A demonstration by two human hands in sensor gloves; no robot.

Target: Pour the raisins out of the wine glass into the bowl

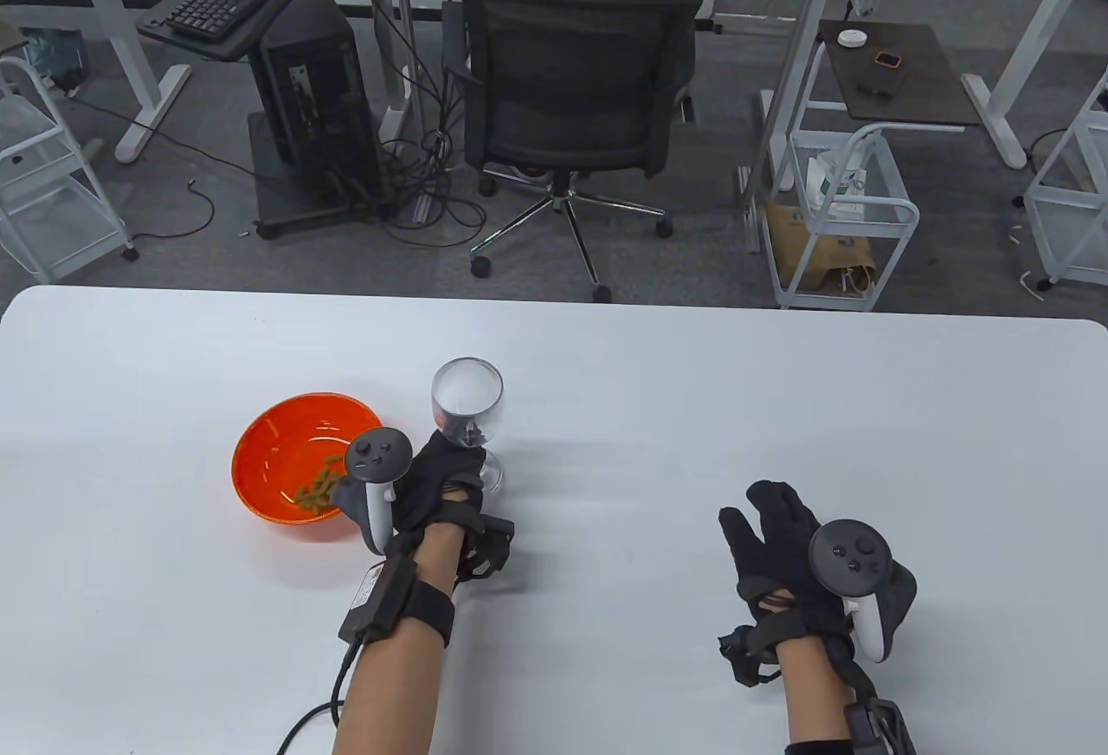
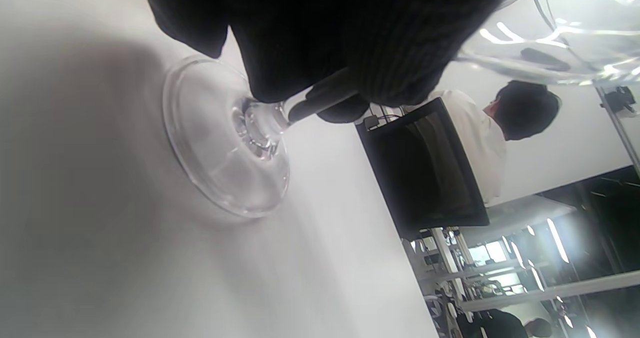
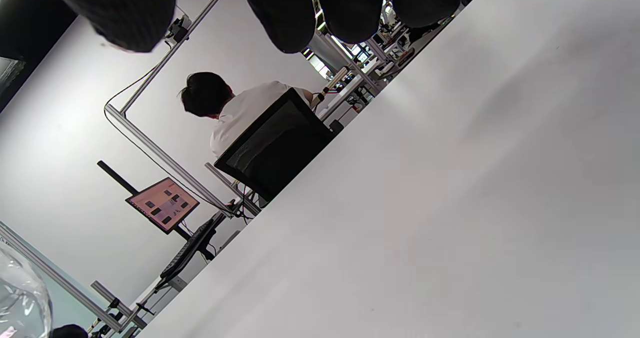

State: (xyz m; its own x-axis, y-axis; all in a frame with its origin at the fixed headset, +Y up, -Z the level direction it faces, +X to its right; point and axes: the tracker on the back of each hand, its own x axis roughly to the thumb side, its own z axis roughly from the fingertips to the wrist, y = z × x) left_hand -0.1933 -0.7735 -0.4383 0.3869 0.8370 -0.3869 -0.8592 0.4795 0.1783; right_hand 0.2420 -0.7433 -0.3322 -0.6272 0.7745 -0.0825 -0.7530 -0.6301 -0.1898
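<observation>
The wine glass (image 1: 468,409) is showing as clear, glossy glass, its smooth foot (image 2: 227,137) catching bright highlights, while the table (image 1: 779,409) is looking like a smooth, matt white surface. The bowl (image 1: 260,465) is gleaming like glossy orange plastic, and the raisins (image 1: 317,488) in it are looking dull and wrinkled. Both hands, left (image 1: 441,478) and right (image 1: 779,543), are wearing matt black knitted cloth gloves, the weave showing on the fingers (image 2: 350,32).

A glossy orange plastic bowl (image 1: 299,465) holds greenish-brown raisins (image 1: 318,487) on the plain white table (image 1: 692,409). Just right of it stands a clear, colourless wine glass (image 1: 468,413). Black knit gloves cover the left hand (image 1: 441,478) and right hand (image 1: 779,538), each carrying a grey tracker.
</observation>
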